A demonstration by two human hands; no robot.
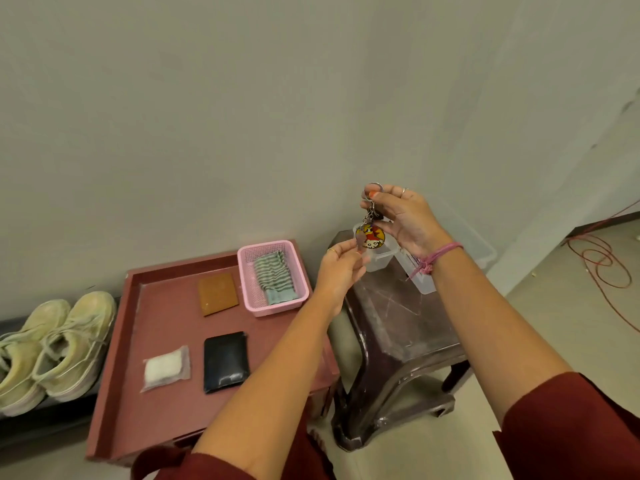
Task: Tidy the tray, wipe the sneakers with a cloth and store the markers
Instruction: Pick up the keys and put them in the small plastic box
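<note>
Pale grey walls meet in a corner behind a low reddish-brown tray [114, 358] with a raised rim, set on the floor beside a dark plastic stool [398, 327]. On the tray's flat bed lie a tan leather wallet [218, 294] toward the back, a black wallet [225, 362] nearer the front, and to its left a clear packet with something white inside [165, 368]. At the tray's back right corner sits a pink mesh basket [249, 261] holding a folded green-and-white striped cloth [273, 277]. Left of the tray, well apart from the basket, a pair of pale, dirty sneakers [52, 344] stands side by side on a dark strip.

Both arms reach forward over the gap between tray and stool, with dark red sleeves at the bottom edge. The right hand [401, 216] is raised, its thumb and fingers pinched on the ring end of a keychain [370, 233], so the chain and a round cartoon charm hang below it. The left hand [341, 268], just below, pinches a small brownish tag that hangs at the charm's left edge. A pink thread band [438, 258] circles the right wrist.

Clear plastic containers [381, 258] stand on the stool's top behind the hands; their contents cannot be made out. Red cable [602, 268] loops across the floor at far right
</note>
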